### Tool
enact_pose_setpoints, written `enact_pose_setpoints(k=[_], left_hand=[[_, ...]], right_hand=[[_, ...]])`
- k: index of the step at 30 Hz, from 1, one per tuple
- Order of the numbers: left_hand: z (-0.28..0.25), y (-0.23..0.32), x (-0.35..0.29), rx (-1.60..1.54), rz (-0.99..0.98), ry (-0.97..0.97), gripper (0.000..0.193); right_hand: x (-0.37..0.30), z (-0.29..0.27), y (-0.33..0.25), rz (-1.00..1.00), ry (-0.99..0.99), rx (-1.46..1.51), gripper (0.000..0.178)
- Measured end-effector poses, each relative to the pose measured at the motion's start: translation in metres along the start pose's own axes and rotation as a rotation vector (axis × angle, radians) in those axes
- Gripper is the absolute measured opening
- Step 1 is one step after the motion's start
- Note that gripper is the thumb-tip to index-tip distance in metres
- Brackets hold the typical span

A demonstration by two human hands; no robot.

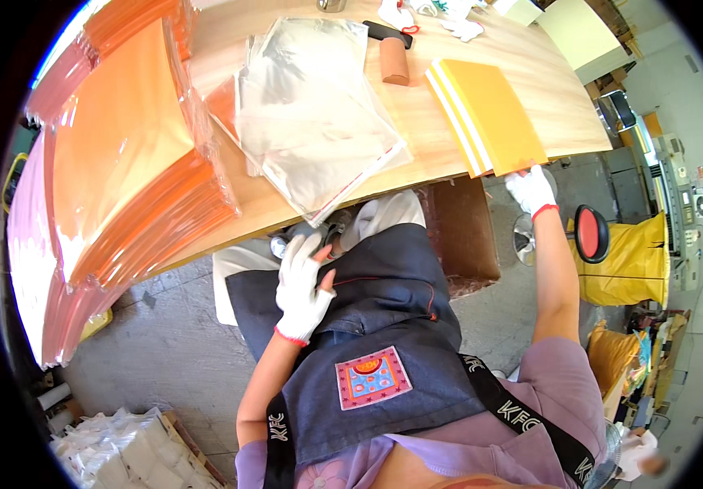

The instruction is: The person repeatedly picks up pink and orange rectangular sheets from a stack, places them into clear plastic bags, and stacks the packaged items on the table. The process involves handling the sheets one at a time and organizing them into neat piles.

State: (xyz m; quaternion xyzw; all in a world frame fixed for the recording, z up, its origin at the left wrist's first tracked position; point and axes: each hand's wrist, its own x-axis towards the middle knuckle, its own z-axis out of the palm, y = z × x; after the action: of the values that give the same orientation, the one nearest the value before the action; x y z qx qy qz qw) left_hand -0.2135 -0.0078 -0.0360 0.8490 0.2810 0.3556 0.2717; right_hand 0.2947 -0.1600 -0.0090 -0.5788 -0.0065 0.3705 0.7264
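My right hand [531, 189], in a white glove with a red cuff, pinches the near edge of a stack of yellow sheets [494, 114] at the table's right end. Two white strips run down the left side of that stack. Above my lap, my left hand [303, 285] is raised with the fingers apart and nothing in them; its glove leaves some fingertips bare. Straight ahead of it, clear plastic sleeves [311, 106] lie loosely piled, their lower corner jutting past the table edge. Some orange sheet shows beneath them.
Tall stacks of orange sheets in clear wrap [123, 155] fill the table's left side. A brown block [395, 62], a black object [386, 33] and white gloves [461, 29] lie farther back. Below the table is a brown box [467, 232]; right of it stands a red-and-black stool [589, 234].
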Motion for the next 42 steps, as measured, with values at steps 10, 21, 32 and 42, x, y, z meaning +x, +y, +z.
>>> enact_pose_setpoints(k=[10, 21, 32, 42], left_hand=[[0.054, -0.043, 0.102, 0.585, 0.007, -0.121, 0.044], [0.034, -0.018, 0.142, 0.582, -0.02, -0.355, 0.027], [0.03, -0.048, 0.121, 0.46, -0.227, -0.128, 0.016], [0.032, -0.055, 0.1, 0.295, -0.235, 0.055, 0.024]], right_hand=[[0.006, 0.021, -0.032, -0.05, 0.169, 0.215, 0.053], [0.02, 0.021, -0.029, -0.28, -0.098, 0.174, 0.031], [-0.115, 0.03, 0.033, -0.034, -0.404, 0.126, 0.037], [-0.106, 0.054, 0.093, 0.232, -0.513, 0.096, 0.041]])
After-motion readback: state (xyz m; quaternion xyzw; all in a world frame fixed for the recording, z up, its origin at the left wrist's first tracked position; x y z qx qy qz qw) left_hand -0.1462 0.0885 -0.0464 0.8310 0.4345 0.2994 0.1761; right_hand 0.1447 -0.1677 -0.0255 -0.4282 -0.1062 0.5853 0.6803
